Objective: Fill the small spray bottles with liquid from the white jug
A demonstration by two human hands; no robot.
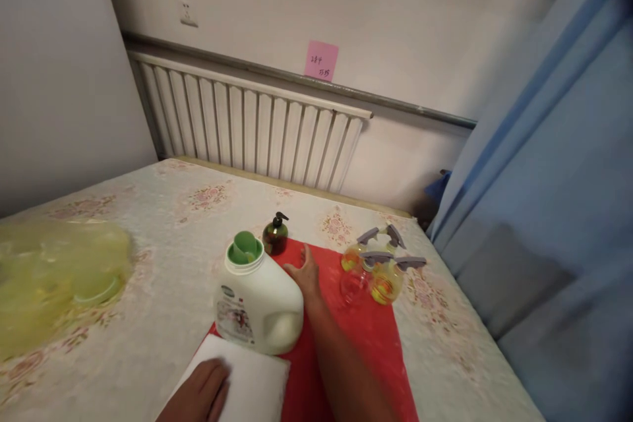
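My left hand (202, 390) rests on top of a white, flat, folded-looking sheet or pad (252, 386), fingers lying along it. Beyond the pad stands a large white detergent jug (260, 310) with a green cap (244, 248) seated in its mouth. My right hand (307, 275) is stretched out to the right of the jug, fingers apart and nothing between them. Just past its fingertips is a dark green pump bottle (275, 237), apart from the hand. Several clear spray bottles with grey triggers (386, 285) are grouped to the right.
A red mat (356, 336) lies under the jug and spray bottles on a flower-patterned tablecloth (163, 237). A yellow translucent plastic bag (54, 283) is at the left. Behind are a white radiator (257, 122) and a wall; a blue curtain (554, 198) hangs at the right.
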